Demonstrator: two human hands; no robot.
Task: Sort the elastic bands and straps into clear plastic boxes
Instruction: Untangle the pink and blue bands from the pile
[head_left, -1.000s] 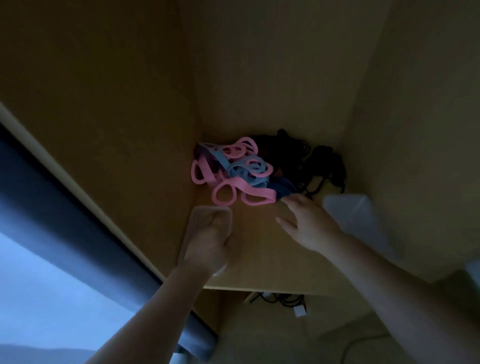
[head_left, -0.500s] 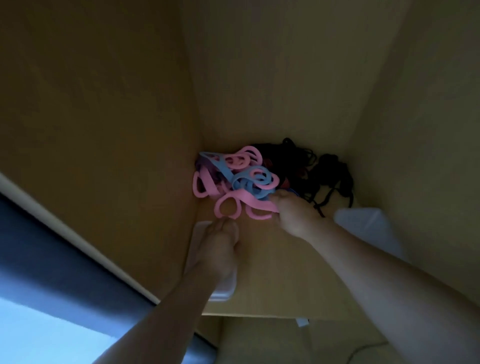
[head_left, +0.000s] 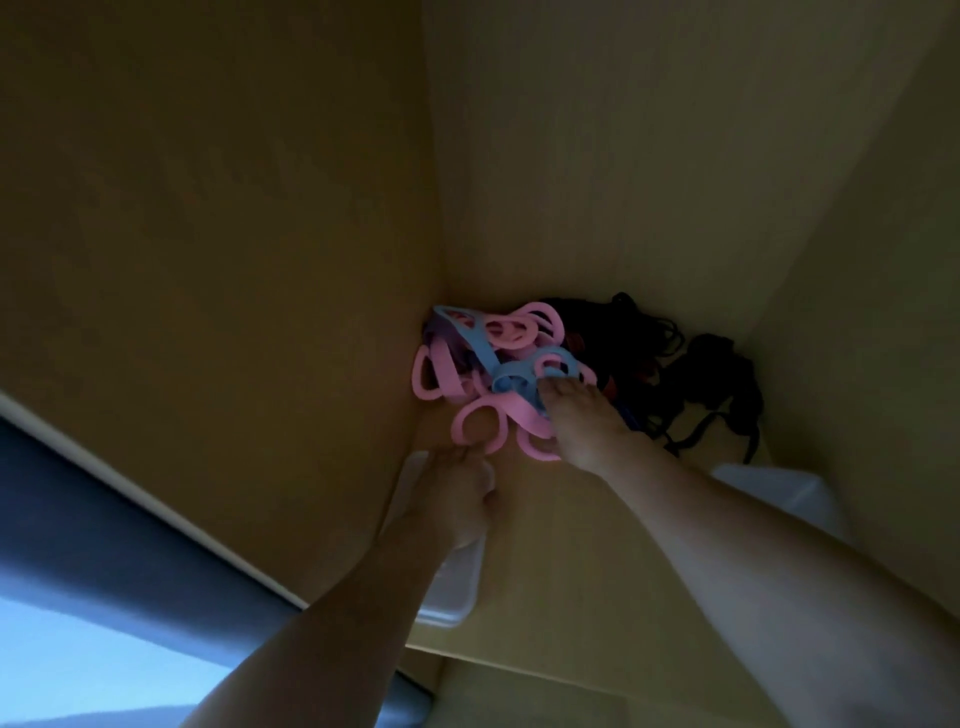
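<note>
A tangle of pink and blue elastic bands (head_left: 498, 374) lies in the back left corner of a wooden compartment. Black straps (head_left: 691, 374) are heaped just right of it. My right hand (head_left: 582, 426) reaches into the pile, its fingertips curled over a blue band (head_left: 514, 379) and the pink loops beside it. My left hand (head_left: 457, 499) holds the far end of a clear plastic box (head_left: 447, 592) on the compartment floor, with its fingertips at the lowest pink loop (head_left: 478, 415). A second clear plastic box (head_left: 779, 493) stands at the right, partly behind my right forearm.
Wooden walls close the compartment on the left, back and right, and the light inside is dim. The floor panel's front edge (head_left: 519, 660) runs below the boxes. A dark frame and a bright surface lie at the lower left.
My right hand has pushed further into the pile, from its near edge onto the blue band. My left hand and its clear box have slid forward to the pink loop.
</note>
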